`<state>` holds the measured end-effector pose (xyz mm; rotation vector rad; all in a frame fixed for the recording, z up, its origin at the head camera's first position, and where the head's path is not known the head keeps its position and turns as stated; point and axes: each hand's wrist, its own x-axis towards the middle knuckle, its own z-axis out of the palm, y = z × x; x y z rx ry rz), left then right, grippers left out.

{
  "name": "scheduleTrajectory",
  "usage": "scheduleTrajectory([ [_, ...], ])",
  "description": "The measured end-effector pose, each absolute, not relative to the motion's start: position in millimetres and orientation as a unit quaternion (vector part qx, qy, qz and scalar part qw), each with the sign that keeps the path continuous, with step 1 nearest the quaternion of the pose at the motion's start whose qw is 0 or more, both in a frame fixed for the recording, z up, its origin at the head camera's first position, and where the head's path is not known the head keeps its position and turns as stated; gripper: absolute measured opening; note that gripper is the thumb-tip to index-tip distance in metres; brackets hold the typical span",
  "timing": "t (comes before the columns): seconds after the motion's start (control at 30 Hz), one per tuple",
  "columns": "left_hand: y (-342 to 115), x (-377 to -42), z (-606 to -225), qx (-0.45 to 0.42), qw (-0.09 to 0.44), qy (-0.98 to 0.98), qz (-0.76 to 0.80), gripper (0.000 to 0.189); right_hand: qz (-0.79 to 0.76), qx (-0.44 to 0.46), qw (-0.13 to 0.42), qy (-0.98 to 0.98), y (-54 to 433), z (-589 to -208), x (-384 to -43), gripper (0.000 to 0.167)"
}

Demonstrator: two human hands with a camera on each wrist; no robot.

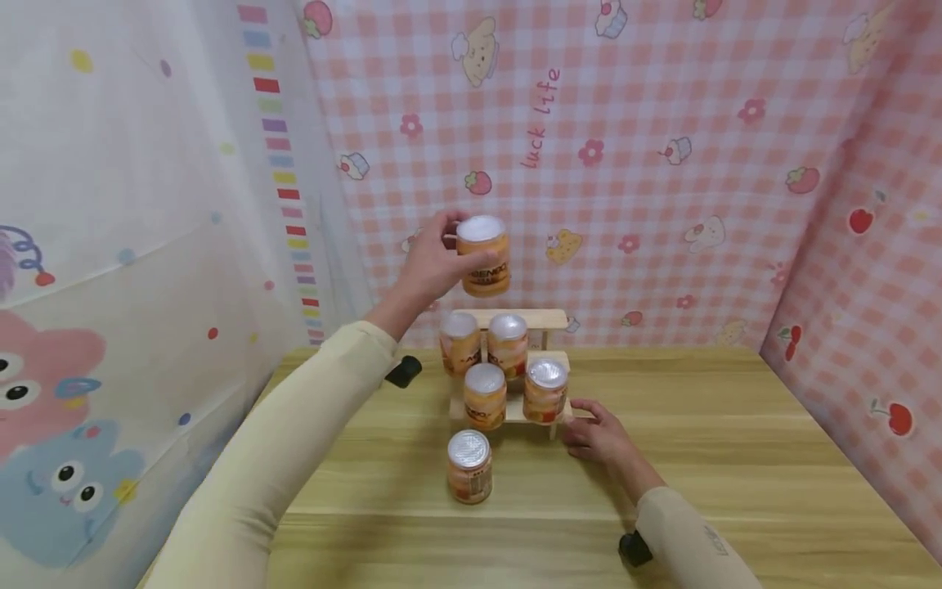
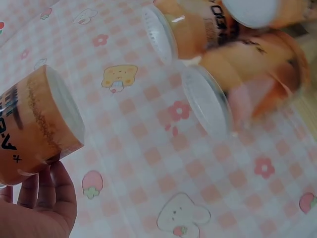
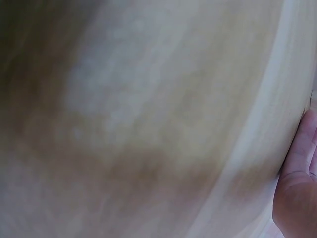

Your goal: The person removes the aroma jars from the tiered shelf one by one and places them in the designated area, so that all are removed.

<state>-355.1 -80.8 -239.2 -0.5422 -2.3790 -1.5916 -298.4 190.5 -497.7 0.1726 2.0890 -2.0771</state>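
My left hand (image 1: 432, 268) grips an orange can (image 1: 486, 282) with a silver lid, holding it upright in the air above a small tiered wooden rack (image 1: 540, 320). In the left wrist view, fingers curl against the side of that can (image 2: 37, 124). Two similar cans (image 1: 459, 348) (image 1: 508, 348) stand side by side on the rack's middle tier. Below them, two more cans (image 1: 485, 401) (image 1: 545, 397) sit apart on the front tier. My right hand (image 1: 607, 446) holds the right end of the front tier between thumb and fingers.
Another can (image 1: 470, 474) stands upright on the wood-grain table (image 1: 699, 458) in front of the rack. A pink checked cloth (image 1: 648, 204) hangs behind the table, with a patterned white sheet (image 1: 147, 204) at the left. Dark wrist straps (image 1: 404, 372) show by both sleeves.
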Motion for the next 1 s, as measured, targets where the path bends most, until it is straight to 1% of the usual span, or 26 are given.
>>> scheduleTrajectory([
  [0.17, -103.6, -343.9, -241.2, -0.175, 0.121, -0.825, -0.524, 0.07, -0.697, 0.059, 0.101, 0.707, 192.1, -497.7, -296.4, 0.044],
  [0.37, -127.6, -330.5, -250.5, -0.178, 0.119, -0.827, -0.52, 0.062, -0.699, 0.062, 0.104, 0.705, 192.1, -496.7, -296.9, 0.046],
  [0.73, -168.9, -315.0, -285.5, -0.174, 0.101, -0.835, -0.513, 0.064, -0.697, 0.061, 0.107, 0.707, 191.3, -496.2, -297.3, 0.045],
  [1.0, -186.6, -299.8, -312.2, -0.151, 0.082, -0.837, -0.52, 0.067, -0.695, 0.063, 0.106, 0.709, 191.0, -495.0, -296.9, 0.045],
])
